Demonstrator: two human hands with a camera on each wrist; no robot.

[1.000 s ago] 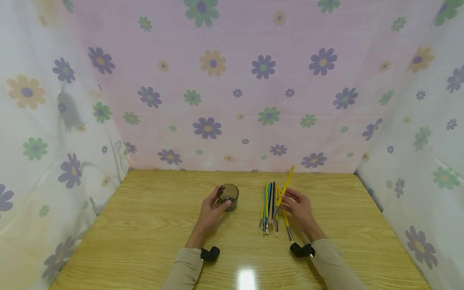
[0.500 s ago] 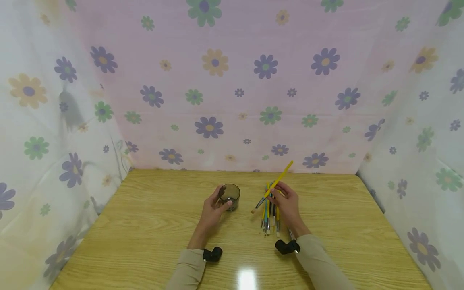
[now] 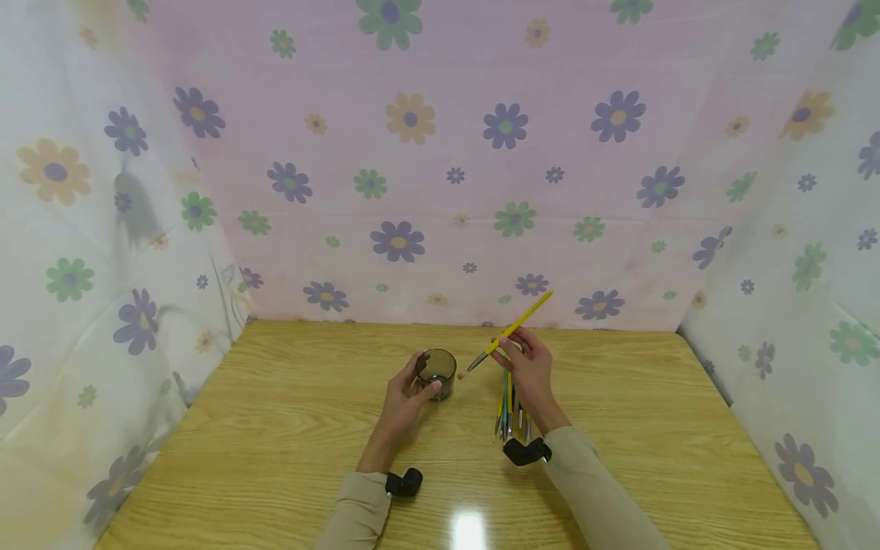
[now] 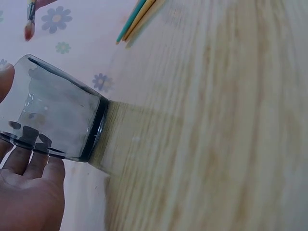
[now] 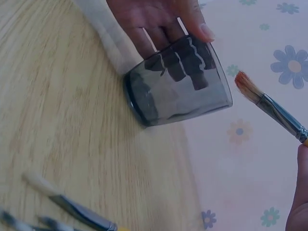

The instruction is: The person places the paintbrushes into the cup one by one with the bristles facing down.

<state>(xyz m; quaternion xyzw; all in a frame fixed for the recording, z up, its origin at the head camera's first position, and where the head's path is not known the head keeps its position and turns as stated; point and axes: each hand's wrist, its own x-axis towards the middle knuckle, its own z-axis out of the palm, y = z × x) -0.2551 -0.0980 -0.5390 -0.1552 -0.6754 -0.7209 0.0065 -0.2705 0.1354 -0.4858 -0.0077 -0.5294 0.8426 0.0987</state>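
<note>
A smoky dark glass cup [image 3: 435, 372] stands upright on the wooden table [image 3: 289, 428]. My left hand [image 3: 406, 397] grips the cup [image 4: 53, 115] round its side, fingers showing through the glass [image 5: 180, 86]. My right hand [image 3: 525, 367] pinches a yellow-handled paintbrush [image 3: 512, 330] and holds it tilted in the air, its bristle tip [image 5: 248, 85] down-left, just right of the cup's rim. Below that hand lies a bundle of coloured brushes [image 3: 510, 409] on the table.
Floral cloth walls [image 3: 440, 168] close in the table at the back and on both sides. Ends of two loose brush handles [image 4: 139, 17] lie beyond the cup. A ceiling light glares on the table's front [image 3: 469, 527].
My right hand has lifted the yellow brush off the bundle and carried it left toward the cup, tilting the tip down. The left hand has kept its hold on the cup.
</note>
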